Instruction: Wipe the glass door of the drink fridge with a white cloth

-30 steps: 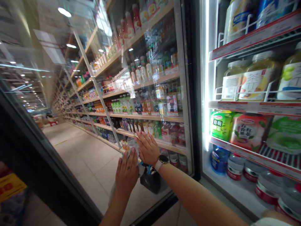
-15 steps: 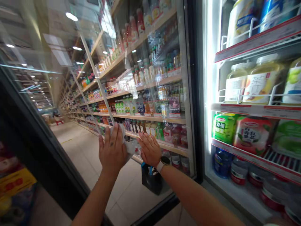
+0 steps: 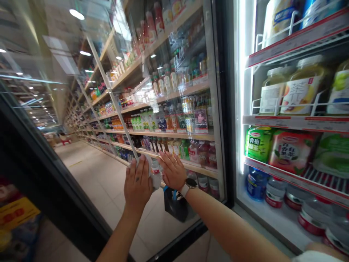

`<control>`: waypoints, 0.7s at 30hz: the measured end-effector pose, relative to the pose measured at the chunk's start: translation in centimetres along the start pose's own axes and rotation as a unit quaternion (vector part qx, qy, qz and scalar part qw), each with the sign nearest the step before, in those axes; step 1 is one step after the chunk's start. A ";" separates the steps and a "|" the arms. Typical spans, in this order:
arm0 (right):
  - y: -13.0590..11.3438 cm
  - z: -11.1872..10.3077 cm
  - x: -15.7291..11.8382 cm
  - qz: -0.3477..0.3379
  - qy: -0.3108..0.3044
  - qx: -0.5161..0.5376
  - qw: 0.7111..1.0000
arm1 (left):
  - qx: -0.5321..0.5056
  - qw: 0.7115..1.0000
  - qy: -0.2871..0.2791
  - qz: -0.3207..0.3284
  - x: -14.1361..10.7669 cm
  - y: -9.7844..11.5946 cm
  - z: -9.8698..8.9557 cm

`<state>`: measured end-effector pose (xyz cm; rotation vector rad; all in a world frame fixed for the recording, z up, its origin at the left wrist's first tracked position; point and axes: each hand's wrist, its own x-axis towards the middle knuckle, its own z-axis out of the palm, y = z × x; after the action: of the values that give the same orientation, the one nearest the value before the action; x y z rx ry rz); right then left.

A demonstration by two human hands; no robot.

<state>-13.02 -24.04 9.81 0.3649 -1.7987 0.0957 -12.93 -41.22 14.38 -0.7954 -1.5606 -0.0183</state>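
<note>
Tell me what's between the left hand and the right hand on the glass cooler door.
In the head view, a crumpled white cloth lies between the left hand and the right hand, against the glass cooler door.

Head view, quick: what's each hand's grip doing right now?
Left hand: closed, holding a crumpled white cloth against the glass fridge door.
Right hand: open, fingers spread on the glass, holding nothing.
</note>
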 end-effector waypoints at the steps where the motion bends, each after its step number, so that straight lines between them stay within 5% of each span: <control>1: 0.0 0.0 0.0 0.001 -0.001 -0.002 1.000 | -0.002 1.000 -0.002 0.005 -0.4 0.2 0.0; 21: -0.2 -0.6 0.4 -0.007 0.047 0.001 0.999 | -0.021 0.998 -0.054 0.034 -7.1 2.7 0.3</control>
<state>-12.48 -24.13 10.34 0.3687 -1.7022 0.1027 -12.35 -42.37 6.93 -0.8956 -1.6391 0.0421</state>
